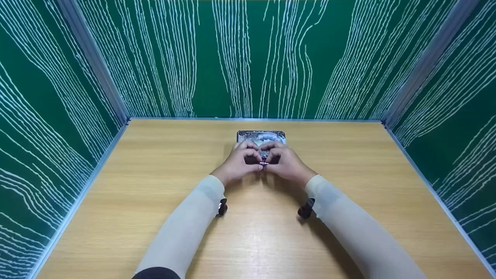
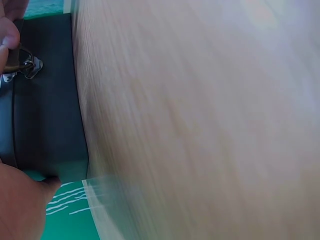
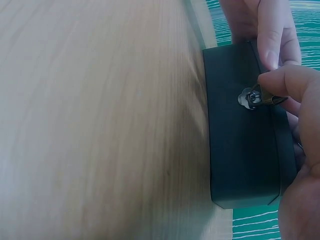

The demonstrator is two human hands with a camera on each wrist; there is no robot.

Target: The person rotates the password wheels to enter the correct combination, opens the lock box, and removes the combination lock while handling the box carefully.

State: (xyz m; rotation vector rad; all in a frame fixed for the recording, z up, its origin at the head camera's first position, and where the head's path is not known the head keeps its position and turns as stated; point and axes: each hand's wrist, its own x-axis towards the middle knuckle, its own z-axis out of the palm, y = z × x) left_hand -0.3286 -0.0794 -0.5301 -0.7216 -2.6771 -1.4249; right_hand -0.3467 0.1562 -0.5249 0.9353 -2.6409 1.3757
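Observation:
A small dark box (image 3: 242, 150) has a grey-and-white patterned lid (image 1: 271, 136) and stands at the far middle of the table. On its near side is a metal clasp (image 3: 250, 98) with a brass-coloured part (image 3: 272, 99). My right hand (image 1: 287, 163) pinches that part between thumb and finger. From the other side, my left hand (image 1: 239, 164) holds the box, its curled fingers over the lid and its thumb (image 3: 270, 47) close to the clasp. Fingers partly cover the lid and clasp. In the left wrist view, the box (image 2: 47, 115) shows at the left edge.
The wooden table (image 1: 255, 232) spreads out in front of the box. Green panels (image 1: 209, 58) with white wavy lines stand along its back and sides, joined by grey metal posts (image 1: 97, 58). Each wrist wears a small black camera (image 1: 306, 208).

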